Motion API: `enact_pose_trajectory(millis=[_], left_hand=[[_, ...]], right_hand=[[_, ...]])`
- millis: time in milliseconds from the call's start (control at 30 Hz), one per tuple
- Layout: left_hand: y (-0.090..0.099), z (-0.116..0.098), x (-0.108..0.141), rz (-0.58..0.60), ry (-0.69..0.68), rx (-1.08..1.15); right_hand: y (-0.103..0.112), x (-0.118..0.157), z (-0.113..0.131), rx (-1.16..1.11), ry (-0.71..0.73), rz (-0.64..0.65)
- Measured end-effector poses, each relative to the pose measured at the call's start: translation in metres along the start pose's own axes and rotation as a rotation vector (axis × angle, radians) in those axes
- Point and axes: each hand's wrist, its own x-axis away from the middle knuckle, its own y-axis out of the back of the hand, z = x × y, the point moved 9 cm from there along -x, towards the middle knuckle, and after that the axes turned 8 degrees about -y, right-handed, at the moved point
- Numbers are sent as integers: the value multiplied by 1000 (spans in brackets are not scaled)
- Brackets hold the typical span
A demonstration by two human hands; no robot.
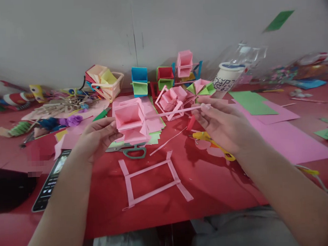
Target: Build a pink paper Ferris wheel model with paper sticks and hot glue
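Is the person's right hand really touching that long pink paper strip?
Touching: the head view shows the right hand pinching the pink paper strip near one end, between thumb and fingers.

Left hand [101, 135] was curled in a grip; right hand [225, 123] held a thumb-and-finger pinch. Both bare forearms [280, 180] slanted forward and inward.

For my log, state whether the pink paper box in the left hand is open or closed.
Open. The pink paper box in the left hand shows its inner walls through an uncovered mouth.
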Motion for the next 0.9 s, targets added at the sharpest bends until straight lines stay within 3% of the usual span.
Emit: enact_pose_trajectory(millis=[200, 500, 667, 900], left_hand=[[-14, 10, 3, 135, 42, 161], [-7, 2, 0, 245, -71, 249], [-6, 4, 0, 161, -53, 333], [-6, 7, 1, -33, 2, 372]], right_hand=[[-17, -7, -17, -116, -76, 38], [-55, -32, -43, -266, -200, 186], [-64, -38, -63, -408, -214, 222], [-62, -33, -70, -328, -159, 286]])
